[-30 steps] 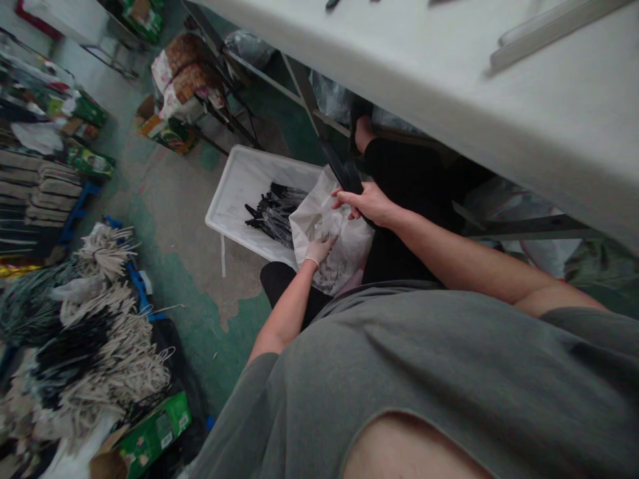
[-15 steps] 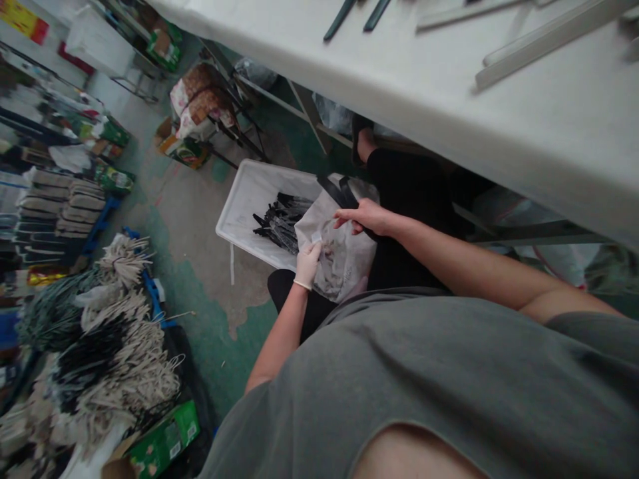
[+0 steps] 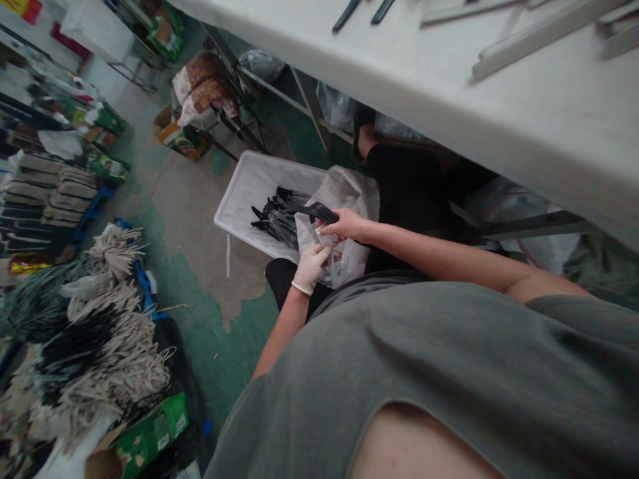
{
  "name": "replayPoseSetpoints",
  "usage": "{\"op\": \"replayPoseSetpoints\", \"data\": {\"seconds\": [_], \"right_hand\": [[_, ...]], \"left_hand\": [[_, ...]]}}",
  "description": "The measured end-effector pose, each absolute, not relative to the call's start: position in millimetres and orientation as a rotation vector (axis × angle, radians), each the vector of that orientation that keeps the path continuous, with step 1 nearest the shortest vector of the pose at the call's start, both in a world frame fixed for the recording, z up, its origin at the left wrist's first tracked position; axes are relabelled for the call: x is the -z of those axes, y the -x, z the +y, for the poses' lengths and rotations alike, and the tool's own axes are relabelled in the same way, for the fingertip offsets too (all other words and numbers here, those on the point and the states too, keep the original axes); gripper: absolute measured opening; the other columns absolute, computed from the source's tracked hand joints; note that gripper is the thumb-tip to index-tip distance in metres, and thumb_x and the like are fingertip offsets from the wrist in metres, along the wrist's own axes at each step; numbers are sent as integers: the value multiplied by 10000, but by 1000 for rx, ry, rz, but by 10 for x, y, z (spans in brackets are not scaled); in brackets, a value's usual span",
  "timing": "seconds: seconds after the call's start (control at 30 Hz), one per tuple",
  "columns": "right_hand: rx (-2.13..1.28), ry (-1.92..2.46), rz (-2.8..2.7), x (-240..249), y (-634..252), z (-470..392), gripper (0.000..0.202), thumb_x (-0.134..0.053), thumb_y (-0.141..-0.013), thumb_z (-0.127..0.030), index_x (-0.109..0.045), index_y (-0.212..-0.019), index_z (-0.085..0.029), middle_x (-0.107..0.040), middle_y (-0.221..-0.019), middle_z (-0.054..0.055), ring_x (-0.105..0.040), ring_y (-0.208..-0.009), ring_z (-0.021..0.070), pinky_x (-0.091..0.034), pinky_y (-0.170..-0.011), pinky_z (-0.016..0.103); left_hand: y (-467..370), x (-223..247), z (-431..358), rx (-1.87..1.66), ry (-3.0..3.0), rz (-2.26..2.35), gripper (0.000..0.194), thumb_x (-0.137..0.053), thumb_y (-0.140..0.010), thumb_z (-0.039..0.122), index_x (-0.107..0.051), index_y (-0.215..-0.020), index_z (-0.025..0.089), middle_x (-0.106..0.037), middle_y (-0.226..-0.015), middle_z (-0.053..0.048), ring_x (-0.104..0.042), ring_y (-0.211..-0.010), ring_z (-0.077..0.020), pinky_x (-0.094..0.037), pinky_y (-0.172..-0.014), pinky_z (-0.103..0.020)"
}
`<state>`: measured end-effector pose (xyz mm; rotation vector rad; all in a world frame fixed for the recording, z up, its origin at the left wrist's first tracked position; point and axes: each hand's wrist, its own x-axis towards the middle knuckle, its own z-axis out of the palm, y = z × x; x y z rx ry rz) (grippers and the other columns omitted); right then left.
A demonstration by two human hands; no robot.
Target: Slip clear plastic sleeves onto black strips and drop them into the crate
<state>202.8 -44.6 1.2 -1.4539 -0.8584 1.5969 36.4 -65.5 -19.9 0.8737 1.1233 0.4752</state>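
Note:
Over my lap lies a whitish plastic bag (image 3: 357,189), partly across the end of a white plastic bin (image 3: 232,199). Several black strips (image 3: 279,216) lie inside the bin. My left hand (image 3: 310,265), in a pale glove, is closed at the near edge of the bag; its fingertips meet those of the other hand. My right hand (image 3: 347,225), bare, is closed around a black strap (image 3: 319,211) that points left over the bag toward the bin. What small piece the fingertips touch is too small to tell.
A white-covered table (image 3: 399,86) with grey and dark strips runs along the top right. A stool with a patterned cushion (image 3: 207,86) stands beyond the bin. Bundles of cords (image 3: 124,352) and a green carton (image 3: 154,432) are at the lower left.
My right hand has moved left and down to my left hand, and the black strap has swung to point left over the bag. The bag's near part is more bunched.

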Motion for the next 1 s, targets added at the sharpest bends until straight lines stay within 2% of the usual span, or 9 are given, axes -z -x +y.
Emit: {"op": "replayPoseSetpoints", "data": {"seconds": [0.1,0.27,0.47,0.57,0.7,0.8,0.87,0.93,1.0], "right_hand": [[-1490,1488,-902,-90,-2029,-399,156,-743,-717,-61,-681,-847,-120,-616,-641,-38,-483,-478,50,-395,-385,152],[-1422,1541,-965,-165,-2048,-327,165,-734,-725,-63,-692,-877,-113,-618,-651,-36,-465,-441,43,-408,-372,161],[-1330,1532,-973,-151,-2129,-274,175,-718,-729,-51,-695,-893,-108,-639,-701,-18,-485,-472,43,-422,-380,146],[-1347,1511,-1016,-138,-2162,-271,177,-707,-745,-59,-700,-914,-110,-650,-719,-14,-487,-480,41,-419,-389,139],[-1393,1519,-1100,-91,-2184,-290,209,-701,-788,-109,-701,-997,-127,-686,-739,-10,-490,-462,44,-430,-406,148],[-1453,1539,-1134,-49,-2235,-304,194,-633,-894,-226,-669,-1060,-132,-740,-789,21,-466,-410,50,-447,-398,180],[-1503,1498,-1143,-29,-2290,-324,268,-518,-972,-295,-630,-1163,-144,-764,-845,39,-432,-377,51,-466,-395,202],[-1531,1457,-1157,-15,-2347,-370,365,-464,-991,-304,-552,-1322,-178,-774,-902,34,-425,-370,53,-483,-400,209],[-1547,1447,-1188,1,-2391,-442,448,-490,-967,-274,-494,-1410,-207,-774,-934,24,-442,-382,55,-492,-410,206]], "left_hand": [[-325,209,-679,-469,-833,1146,434,-886,-555,444,-747,-835,142,-715,-699,-32,-649,-625,-152,-529,-664,-285],[-272,189,-699,-500,-958,1160,373,-829,-658,433,-790,-892,146,-751,-813,-52,-641,-709,-138,-495,-697,-252],[-252,144,-716,-237,-1022,1123,275,-848,-645,321,-789,-833,129,-729,-713,-55,-612,-610,-121,-473,-637,-244],[-285,163,-742,-150,-973,1112,262,-831,-681,337,-776,-808,115,-729,-695,-82,-629,-598,-128,-483,-638,-245],[-324,165,-759,-80,-852,1073,305,-801,-730,381,-763,-828,95,-753,-777,-129,-672,-633,-149,-505,-644,-247],[-289,166,-705,-162,-698,1079,310,-810,-727,370,-743,-838,89,-751,-792,-129,-691,-642,-164,-523,-631,-251],[-228,177,-623,-293,-584,1128,273,-809,-732,337,-728,-847,103,-744,-779,-103,-690,-631,-156,-523,-614,-244],[-158,186,-517,-457,-470,1191,219,-804,-742,302,-702,-825,128,-724,-746,-62,-677,-611,-134,-519,-611,-235],[-106,188,-416,-622,-375,1240,204,-797,-758,295,-654,-759,148,-684,-684,-16,-647,-573,-107,-510,-609,-225]]}}
